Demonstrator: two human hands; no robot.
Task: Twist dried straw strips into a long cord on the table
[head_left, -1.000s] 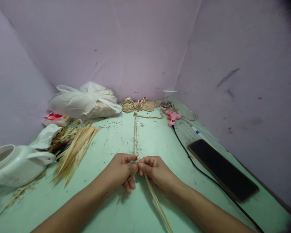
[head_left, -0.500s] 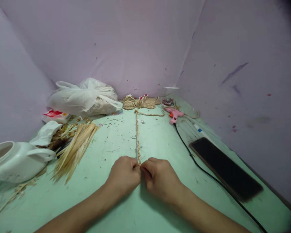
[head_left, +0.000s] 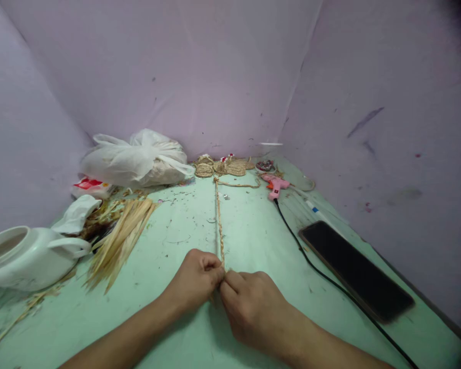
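Green tabletop (head_left: 259, 233); left hand (head_left: 197, 279), right hand (head_left: 255, 307) curled, pinching braid (head_left: 221, 237).

Green tabletop (head_left: 269, 246): phone (head_left: 356, 271), glue gun (head_left: 275, 185), straw strips (head_left: 123, 238).

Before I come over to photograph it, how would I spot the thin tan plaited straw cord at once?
Find the pale green tabletop, then the bare left hand and bare right hand close together over it. The thin plaited cord runs from them straight toward the lilac back wall. Unlike the loose, flat, yellowish straw strips bundled at left, it is one narrow braid.
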